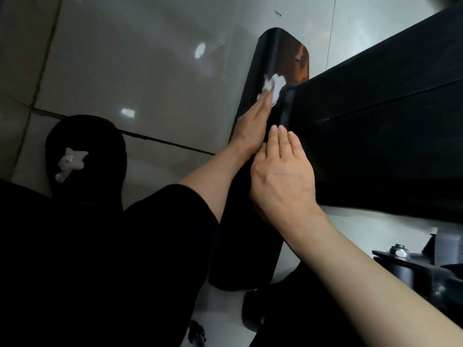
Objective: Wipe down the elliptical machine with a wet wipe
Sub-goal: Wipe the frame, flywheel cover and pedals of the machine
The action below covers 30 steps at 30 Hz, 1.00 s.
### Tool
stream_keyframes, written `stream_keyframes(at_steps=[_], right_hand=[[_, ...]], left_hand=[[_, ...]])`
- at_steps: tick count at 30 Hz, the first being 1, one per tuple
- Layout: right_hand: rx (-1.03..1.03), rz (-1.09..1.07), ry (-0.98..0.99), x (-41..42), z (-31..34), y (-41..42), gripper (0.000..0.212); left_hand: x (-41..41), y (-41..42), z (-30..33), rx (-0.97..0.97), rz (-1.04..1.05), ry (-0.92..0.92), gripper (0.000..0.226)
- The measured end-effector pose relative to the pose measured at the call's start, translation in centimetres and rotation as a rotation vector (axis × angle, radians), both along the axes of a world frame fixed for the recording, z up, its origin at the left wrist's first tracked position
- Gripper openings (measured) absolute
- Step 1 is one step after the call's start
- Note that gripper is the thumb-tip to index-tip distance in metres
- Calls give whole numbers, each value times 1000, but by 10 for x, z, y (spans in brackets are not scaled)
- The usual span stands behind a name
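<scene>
The wet wipe (273, 89) is soft, light and bunched; the left hand (253, 126) presses it with straight, closed fingers against the elliptical machine's base bar (278, 61) near its far end. The right hand (283, 174) rests flat on the black housing (375, 116), fingers together. Judgement: the rigid, glossy bar needs flat-palm pressure.

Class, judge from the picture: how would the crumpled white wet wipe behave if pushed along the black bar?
The crumpled white wet wipe looks floppy: it bunches unevenly under the left hand. It probably slides easily, since the glossy black base bar seems smooth. Likely light, as flat fingers alone control it.
</scene>
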State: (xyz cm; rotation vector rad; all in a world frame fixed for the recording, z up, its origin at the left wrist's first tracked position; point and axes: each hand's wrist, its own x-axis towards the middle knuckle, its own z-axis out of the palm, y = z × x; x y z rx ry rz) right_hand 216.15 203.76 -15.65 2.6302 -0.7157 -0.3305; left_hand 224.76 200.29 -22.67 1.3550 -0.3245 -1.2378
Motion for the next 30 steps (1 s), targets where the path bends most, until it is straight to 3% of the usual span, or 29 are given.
stream_keyframes(at_steps=[4, 9, 15, 25, 30], right_hand=[[14, 20, -55, -4, 3, 2, 53], [18, 55, -55, -12, 13, 8, 54], [-11, 48, 54, -25, 20, 13, 58], [-91, 62, 155, -28, 21, 13, 58], [-129, 66, 174, -39, 29, 16, 44]], left_hand=[[-14, 42, -36, 303, -91, 11, 52], [3, 10, 10, 103, -13, -14, 50], [-8, 46, -2, 215, -100, -178, 45], [-6, 32, -5, 91, -105, -199, 42], [-14, 32, 3, -18, -15, -194, 42]])
